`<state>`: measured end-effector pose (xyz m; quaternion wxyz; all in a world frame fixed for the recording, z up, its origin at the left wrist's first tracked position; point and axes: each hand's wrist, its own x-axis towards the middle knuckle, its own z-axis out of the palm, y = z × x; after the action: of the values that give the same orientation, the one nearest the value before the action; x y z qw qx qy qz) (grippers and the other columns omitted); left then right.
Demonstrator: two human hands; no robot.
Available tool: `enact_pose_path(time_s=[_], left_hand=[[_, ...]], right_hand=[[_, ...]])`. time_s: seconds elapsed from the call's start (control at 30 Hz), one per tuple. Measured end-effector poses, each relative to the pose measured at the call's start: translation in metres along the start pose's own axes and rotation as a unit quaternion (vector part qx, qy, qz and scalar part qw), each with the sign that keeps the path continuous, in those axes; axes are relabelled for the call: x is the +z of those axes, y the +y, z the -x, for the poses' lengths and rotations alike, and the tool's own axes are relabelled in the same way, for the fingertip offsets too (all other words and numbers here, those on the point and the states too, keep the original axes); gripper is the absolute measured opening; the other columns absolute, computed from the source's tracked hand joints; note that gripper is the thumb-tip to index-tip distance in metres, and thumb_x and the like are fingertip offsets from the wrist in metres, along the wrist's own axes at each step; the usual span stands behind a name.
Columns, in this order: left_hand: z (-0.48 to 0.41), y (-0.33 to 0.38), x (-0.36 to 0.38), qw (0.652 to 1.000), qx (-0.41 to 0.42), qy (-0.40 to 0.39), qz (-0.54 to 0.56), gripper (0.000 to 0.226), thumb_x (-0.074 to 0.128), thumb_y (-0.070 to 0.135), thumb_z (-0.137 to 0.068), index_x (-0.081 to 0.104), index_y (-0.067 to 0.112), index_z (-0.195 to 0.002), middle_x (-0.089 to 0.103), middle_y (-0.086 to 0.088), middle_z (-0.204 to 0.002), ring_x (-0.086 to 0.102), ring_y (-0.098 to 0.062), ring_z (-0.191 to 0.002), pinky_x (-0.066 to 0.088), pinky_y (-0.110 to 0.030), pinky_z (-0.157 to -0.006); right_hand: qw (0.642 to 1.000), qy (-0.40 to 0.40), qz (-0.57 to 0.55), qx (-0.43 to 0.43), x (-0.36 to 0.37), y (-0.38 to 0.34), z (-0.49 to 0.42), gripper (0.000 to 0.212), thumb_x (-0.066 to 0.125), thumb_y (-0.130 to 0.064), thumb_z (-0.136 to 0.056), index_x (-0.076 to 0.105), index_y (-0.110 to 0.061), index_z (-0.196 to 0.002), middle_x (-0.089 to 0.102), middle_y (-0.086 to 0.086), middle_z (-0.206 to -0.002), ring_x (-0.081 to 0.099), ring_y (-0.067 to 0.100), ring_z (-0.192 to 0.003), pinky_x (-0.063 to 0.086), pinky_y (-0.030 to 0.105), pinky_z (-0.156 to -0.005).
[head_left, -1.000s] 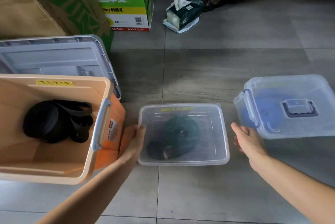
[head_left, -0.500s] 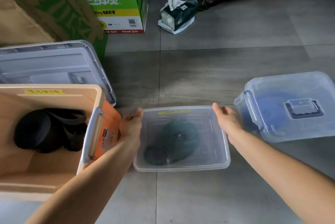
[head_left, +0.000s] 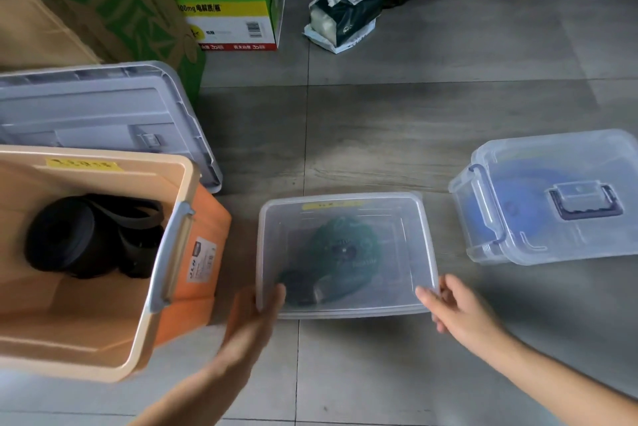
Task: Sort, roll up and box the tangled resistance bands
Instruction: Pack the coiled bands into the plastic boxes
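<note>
Currently, by item, hazards noted.

- Clear box (head_left: 409, 236): flat, lidded, on the floor (head_left: 414, 122) between the orange bin (head_left: 203, 236) and the latched box (head_left: 552, 163).
- Green band (head_left: 341, 249): rolled, inside the clear box, seen through the lid, with a darker end toward the near-left corner.
- Left hand (head_left: 255, 308): at the near-left corner, thumb over the lid and fingers under the rim, pinching it. Blurred.
- Right hand (head_left: 452, 308): at the near-right corner, thumb on the lid and fingers curled at the rim, likewise pinching.
- Black bands (head_left: 89, 236): in the open orange bin, with one strap lying loose. The grey lid (head_left: 93, 115) lies behind.
- Blue band (head_left: 518, 215): inside the latched box.

Hazards, as judged:

- Pressure falls on the near corners only. Whether the far edge is seated cannot be told, so the lid may spring up there.
- A lift from these two corners would tip the far side down, so the roll could slide and loosen.
- The thin plastic may flex and pop the lid.
- The left forearm passes close to the orange bin and could knock it.
</note>
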<state>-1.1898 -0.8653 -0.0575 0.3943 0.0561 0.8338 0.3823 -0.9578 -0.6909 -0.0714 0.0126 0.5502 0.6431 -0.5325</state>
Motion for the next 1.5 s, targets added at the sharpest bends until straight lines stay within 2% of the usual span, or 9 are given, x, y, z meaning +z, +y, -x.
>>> enact_pose_path(time_s=[0.37, 0.47, 0.53, 0.63, 0.73, 0.93, 1.1, 1.23, 1.5], left_hand=[[-0.02, 0.007, 0.006, 0.995, -0.031, 0.013, 0.095, 0.027, 0.065, 0.022, -0.088, 0.042, 0.008, -0.086, 0.052, -0.008, -0.069, 0.053, -0.015, -0.056, 0.041, -0.027, -0.052], [-0.022, 0.017, 0.009, 0.998, -0.035, -0.013, 0.043, 0.035, 0.062, 0.032, -0.089, 0.048, 0.001, -0.101, 0.058, -0.011, -0.081, 0.058, -0.016, -0.063, 0.046, -0.029, -0.056], [-0.017, 0.018, 0.01, 0.999, 0.013, -0.001, -0.05, 0.053, 0.06, 0.035, -0.089, 0.043, -0.002, -0.123, 0.056, -0.014, -0.104, 0.059, -0.024, -0.093, 0.048, -0.035, -0.078], [-0.002, 0.017, 0.006, 0.933, 0.231, 0.042, -0.274, 0.086, 0.054, 0.048, -0.088, 0.004, 0.015, -0.149, 0.008, 0.001, -0.154, 0.006, -0.018, -0.144, 0.011, -0.03, -0.114], [-0.011, 0.02, 0.006, 0.821, 0.345, 0.004, -0.455, 0.085, 0.04, 0.057, -0.091, -0.021, 0.03, -0.144, -0.03, 0.005, -0.15, -0.025, -0.015, -0.141, -0.009, -0.028, -0.114], [-0.03, 0.04, 0.013, 0.764, 0.277, -0.057, -0.58, 0.079, 0.037, 0.054, -0.093, -0.001, 0.015, -0.151, -0.008, -0.012, -0.158, -0.013, -0.026, -0.145, 0.007, -0.036, -0.117], [-0.017, 0.084, 0.004, 0.809, 0.19, -0.13, -0.542, 0.075, 0.049, 0.05, -0.09, 0.016, 0.018, -0.149, 0.016, -0.008, -0.157, 0.024, -0.028, -0.141, 0.035, -0.038, -0.11], [0.034, 0.104, -0.016, 0.858, 0.204, -0.156, -0.445, 0.056, 0.054, 0.041, -0.091, 0.038, 0.018, -0.139, 0.039, -0.002, -0.144, 0.046, -0.024, -0.127, 0.042, -0.032, -0.103], [0.045, 0.114, -0.169, 0.897, 0.221, 0.086, -0.373, 0.035, 0.056, 0.031, -0.092, 0.058, 0.016, -0.124, 0.057, -0.002, -0.126, 0.053, -0.022, -0.117, 0.038, -0.026, -0.098]], right_hand=[[0.996, 0.051, -0.07, 0.01, 0.001, -0.014, -0.013, 0.033, 0.06, -0.025, -0.09, 0.043, -0.01, -0.067, 0.057, 0.004, -0.055, 0.052, 0.014, -0.047, 0.047, 0.033, -0.062], [0.995, 0.076, 0.06, -0.005, -0.003, -0.028, -0.015, 0.024, 0.06, -0.034, -0.089, 0.054, -0.011, -0.092, 0.058, 0.004, -0.081, 0.062, 0.029, -0.083, 0.045, 0.038, -0.076], [0.959, 0.131, 0.237, -0.085, -0.003, -0.032, -0.015, 0.057, 0.065, -0.037, -0.085, 0.045, -0.008, -0.13, 0.053, 0.011, -0.118, 0.049, 0.031, -0.116, 0.042, 0.04, -0.092], [0.846, 0.155, 0.421, -0.288, 0.002, -0.047, -0.014, 0.075, 0.061, -0.053, -0.082, 0.043, -0.01, -0.14, 0.04, 0.02, -0.144, 0.038, 0.037, -0.129, 0.042, 0.048, -0.098], [0.806, 0.042, 0.518, -0.284, 0.011, -0.058, -0.026, 0.083, 0.021, -0.075, -0.076, 0.006, -0.036, -0.149, -0.005, 0.012, -0.158, 0.0, 0.037, -0.145, 0.014, 0.052, -0.113], [0.779, -0.007, 0.578, -0.244, 0.021, -0.05, -0.05, 0.088, -0.016, -0.089, -0.056, -0.041, -0.046, -0.129, -0.048, 0.006, -0.141, -0.042, 0.035, -0.131, -0.025, 0.056, -0.107], [0.785, -0.06, 0.581, -0.208, 0.017, -0.062, -0.049, 0.089, 0.005, -0.089, -0.067, -0.045, -0.044, -0.126, -0.047, 0.009, -0.141, -0.044, 0.038, -0.128, -0.022, 0.06, -0.106], [0.785, -0.129, 0.575, -0.191, 0.006, -0.095, -0.044, 0.089, 0.018, -0.086, -0.074, -0.011, -0.042, -0.146, -0.022, 0.009, -0.156, -0.019, 0.04, -0.142, -0.001, 0.057, -0.113], [0.794, -0.167, 0.505, -0.295, 0.019, -0.187, -0.02, 0.06, 0.033, -0.066, -0.089, 0.027, -0.039, -0.143, 0.005, -0.005, -0.158, 0.019, 0.023, -0.143, 0.027, 0.043, -0.111]])
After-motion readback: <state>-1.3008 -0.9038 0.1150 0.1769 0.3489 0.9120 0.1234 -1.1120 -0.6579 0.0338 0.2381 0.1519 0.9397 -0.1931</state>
